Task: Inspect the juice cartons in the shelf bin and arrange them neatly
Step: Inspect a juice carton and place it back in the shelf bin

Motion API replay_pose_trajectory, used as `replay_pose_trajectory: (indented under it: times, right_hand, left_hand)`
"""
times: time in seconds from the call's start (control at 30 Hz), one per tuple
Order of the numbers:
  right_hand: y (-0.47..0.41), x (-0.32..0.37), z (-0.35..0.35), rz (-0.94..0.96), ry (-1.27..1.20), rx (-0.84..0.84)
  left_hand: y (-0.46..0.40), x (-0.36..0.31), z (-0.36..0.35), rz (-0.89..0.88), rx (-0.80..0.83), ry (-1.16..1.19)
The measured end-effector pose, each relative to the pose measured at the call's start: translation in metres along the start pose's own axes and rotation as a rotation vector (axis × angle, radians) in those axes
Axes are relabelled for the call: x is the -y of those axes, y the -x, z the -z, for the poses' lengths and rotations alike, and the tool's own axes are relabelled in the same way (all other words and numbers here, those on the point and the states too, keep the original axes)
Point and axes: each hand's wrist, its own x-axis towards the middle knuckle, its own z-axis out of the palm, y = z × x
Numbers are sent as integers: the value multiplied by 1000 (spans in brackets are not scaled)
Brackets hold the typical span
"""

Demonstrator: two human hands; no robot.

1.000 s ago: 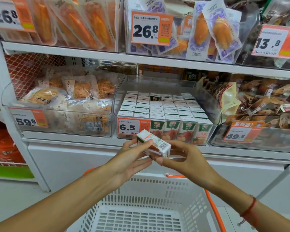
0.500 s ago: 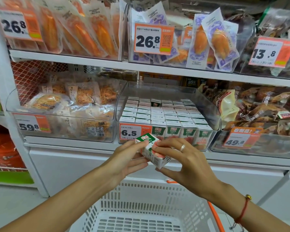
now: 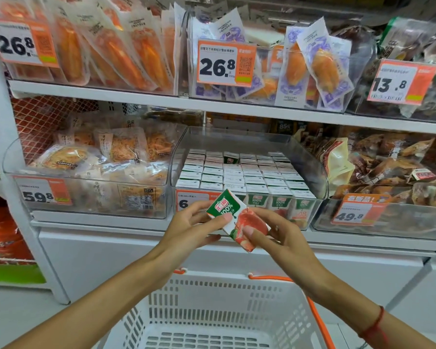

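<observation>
head view showed one juice carton [image 3: 237, 219] held in front of the clear shelf bin [image 3: 312, 172], tilted with its printed green-and-fruit face turned up toward the camera. the left hand [image 3: 189, 227] grasped its upper green end, thumb on the face and fingers curled behind; the right hand [image 3: 280, 235] grasped the lower fruit-printed end, thumb pressed on the front. neither hand was released or clenched idle.

the step in hand looked like inspection. to do it well, the carton would want turning slowly between both hands so each face, the corners and the top seal could be checked for dents or leaks, with a light grip so the soft walls did not buckle. it would then need to go back upright, label forward, into the gap at the front left of the rows, square with its neighbours.

the bin held tight rows of cartons [image 3: 239, 175], white tops up; one at the back [image 3: 230, 158] sat out of line, showing green, and probably needed straightening. a white basket [image 3: 275, 311] with an orange handle [image 3: 315, 311] sat below the hands; nothing was visible inside it. the bin to the left [image 3: 91, 197] held bagged snacks, the bin to the right [image 3: 388, 220] dark packaged foods.
</observation>
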Motion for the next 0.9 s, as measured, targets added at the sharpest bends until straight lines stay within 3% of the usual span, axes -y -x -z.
replay_pose_trajectory:
  times: [0.27, 0.47, 0.53, 0.63, 0.73, 0.9]
  right_hand:
    - [-29, 6, 21, -33, -81, 9]
    - [-88, 6, 42, -17, -17, 42]
    - [-110, 1, 50, 1, 110, 40]
    - [-133, -20, 68, 8, 476, -94]
    - [-134, -42, 83, 3, 892, -48]
    - [-129, -50, 94, 131, 994, 57]
  left_hand:
    - [-22, -20, 5, -4, 57, 29]
    - [-76, -51, 2, -2, 75, -180]
    - [-96, -53, 0, -65, -11, -208]
    - [-124, -51, -3, -144, -199, -139]
    - [-151, -44, -7, -170, -305, -85]
    - [-199, -37, -7, -323, -385, -245]
